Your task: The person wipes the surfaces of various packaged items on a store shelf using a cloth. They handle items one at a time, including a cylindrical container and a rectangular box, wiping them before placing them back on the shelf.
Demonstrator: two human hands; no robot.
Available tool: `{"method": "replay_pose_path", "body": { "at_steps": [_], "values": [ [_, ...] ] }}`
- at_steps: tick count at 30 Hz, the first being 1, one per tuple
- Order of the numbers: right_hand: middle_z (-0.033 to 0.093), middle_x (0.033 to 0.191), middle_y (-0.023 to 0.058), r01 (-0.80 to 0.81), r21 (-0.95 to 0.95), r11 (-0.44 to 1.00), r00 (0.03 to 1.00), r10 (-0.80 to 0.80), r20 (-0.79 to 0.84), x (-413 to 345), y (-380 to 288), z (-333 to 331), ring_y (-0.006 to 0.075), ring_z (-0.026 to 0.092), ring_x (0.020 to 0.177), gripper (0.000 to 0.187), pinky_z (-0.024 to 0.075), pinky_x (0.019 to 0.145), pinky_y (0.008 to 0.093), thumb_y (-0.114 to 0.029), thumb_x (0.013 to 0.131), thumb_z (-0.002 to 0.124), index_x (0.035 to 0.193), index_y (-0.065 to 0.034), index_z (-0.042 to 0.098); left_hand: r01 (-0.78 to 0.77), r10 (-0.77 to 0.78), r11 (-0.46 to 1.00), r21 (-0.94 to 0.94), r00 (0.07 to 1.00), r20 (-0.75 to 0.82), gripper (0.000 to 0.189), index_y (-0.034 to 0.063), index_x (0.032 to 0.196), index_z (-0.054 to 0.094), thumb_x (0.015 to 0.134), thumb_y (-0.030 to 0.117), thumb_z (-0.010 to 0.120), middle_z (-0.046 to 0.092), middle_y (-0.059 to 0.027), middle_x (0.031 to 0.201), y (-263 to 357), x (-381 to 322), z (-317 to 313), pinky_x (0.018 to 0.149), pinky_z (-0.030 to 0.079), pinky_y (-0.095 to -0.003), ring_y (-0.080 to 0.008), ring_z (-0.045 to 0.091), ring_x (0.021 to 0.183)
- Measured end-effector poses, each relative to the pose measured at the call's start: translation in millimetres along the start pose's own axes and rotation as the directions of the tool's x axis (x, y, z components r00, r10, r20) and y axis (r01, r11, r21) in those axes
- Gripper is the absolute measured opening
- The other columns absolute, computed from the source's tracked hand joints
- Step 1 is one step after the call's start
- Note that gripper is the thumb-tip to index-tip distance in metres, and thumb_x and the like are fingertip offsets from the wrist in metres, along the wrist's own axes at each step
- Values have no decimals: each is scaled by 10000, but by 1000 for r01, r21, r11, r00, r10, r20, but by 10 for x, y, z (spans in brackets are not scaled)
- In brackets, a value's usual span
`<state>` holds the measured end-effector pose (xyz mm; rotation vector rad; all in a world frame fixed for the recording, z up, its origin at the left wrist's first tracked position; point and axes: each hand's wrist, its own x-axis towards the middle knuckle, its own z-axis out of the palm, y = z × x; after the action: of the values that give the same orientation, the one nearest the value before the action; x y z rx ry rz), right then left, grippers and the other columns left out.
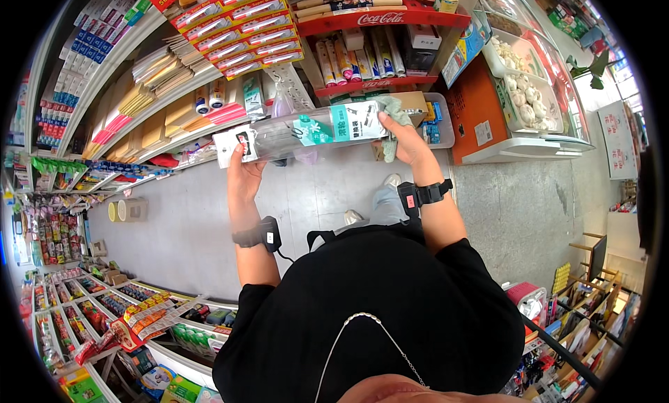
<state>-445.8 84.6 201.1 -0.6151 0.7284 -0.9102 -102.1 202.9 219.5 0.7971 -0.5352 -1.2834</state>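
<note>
A long clear plastic package (pixel 279 141) with dark grey contents spans the space before me, roughly level. White and teal panels with writing cover parts of it. My left hand (pixel 244 174) pinches its left end, thumb on top of the white panel. At the other end my right hand (pixel 405 136) holds a pale green cloth (pixel 393 115) against the package. The cloth bunches above and below that hand, and part of the package's right end is hidden by it.
Past the package stands a red-edged shelf (pixel 381 18) with boxed rolls. Super glue cards (pixel 245 29) hang left of it. A plastic bin (pixel 444 123) with small blue boxes sits on the floor, beside an orange-sided counter (pixel 475 120) bearing garlic (pixel 528 97). Stocked shelves (pixel 125 309) line the lower left.
</note>
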Motion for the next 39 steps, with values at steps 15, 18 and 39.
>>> {"method": "replay_pose_path", "body": {
  "at_steps": [15,18,39],
  "values": [
    [560,1197,71,92,-78,993,941,-61,333,-161,85,249,169,566,1081,536,522,852,346,-179,847,673,1302,-58,416,-167,176,980,-104,980,88,522,102,1334,393,947,450,437,532,-63,1255,11,-100,28,966,402,-363,-191,516,1133],
    [528,1254,67,92,-292,952,929,23,368,-136,192,265,167,511,1147,700,420,967,317,-165,780,739,1357,-29,368,-280,278,941,-190,960,-38,552,107,1360,340,936,431,479,524,-75,1252,-263,19,70,979,382,-372,-196,505,1133],
    [357,1395,175,587,-615,526,758,-90,646,-534,650,1102,291,347,1286,684,268,1064,348,-380,905,560,1381,30,288,-165,168,979,120,986,-12,661,60,1405,240,860,121,609,433,-94,1321,-522,-340,622,999,365,-352,-191,430,1197]
  ]
}}
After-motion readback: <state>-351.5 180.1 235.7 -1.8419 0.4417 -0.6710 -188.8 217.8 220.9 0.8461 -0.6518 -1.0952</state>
